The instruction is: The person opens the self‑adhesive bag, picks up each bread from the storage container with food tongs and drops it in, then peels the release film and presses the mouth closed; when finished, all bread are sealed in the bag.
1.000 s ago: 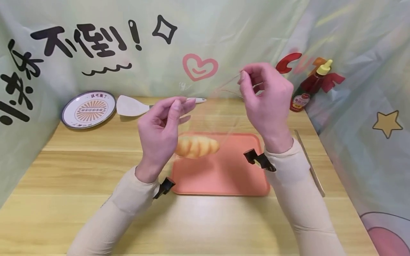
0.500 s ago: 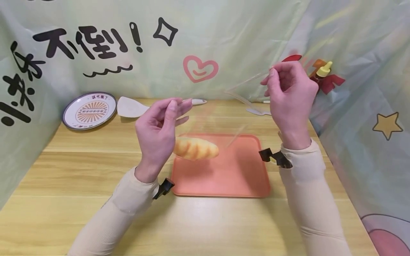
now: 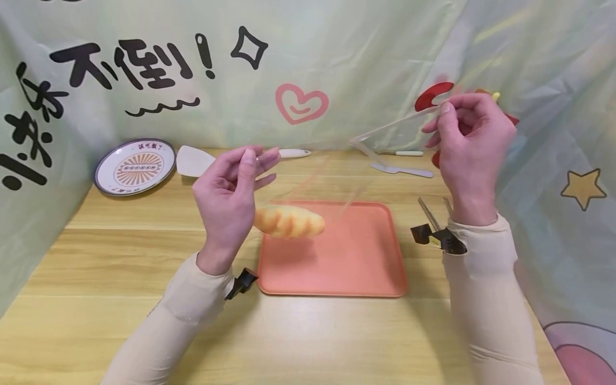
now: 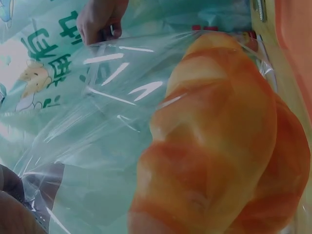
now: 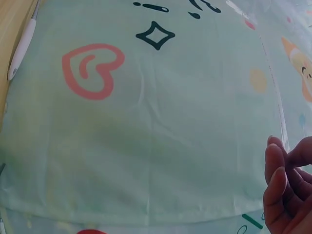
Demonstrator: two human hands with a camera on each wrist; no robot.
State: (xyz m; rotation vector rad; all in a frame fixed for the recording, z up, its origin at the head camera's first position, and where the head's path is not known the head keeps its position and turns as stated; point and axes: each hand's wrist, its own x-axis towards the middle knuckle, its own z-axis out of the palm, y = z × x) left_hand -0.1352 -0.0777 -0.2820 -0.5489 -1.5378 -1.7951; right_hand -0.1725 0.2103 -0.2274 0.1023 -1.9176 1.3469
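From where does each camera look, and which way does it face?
Head: worn there, facing forward and down at the tray; left hand, right hand, sleeves show.
Left wrist: worn there, facing clear bag and bread; left hand lower left, right hand top.
Right wrist: worn there, facing the backdrop; right hand lower right.
Head and left wrist both show bread.

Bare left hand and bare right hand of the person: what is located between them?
A thin, clear plastic film spans between the left hand and the right hand; the left wrist view shows it best.
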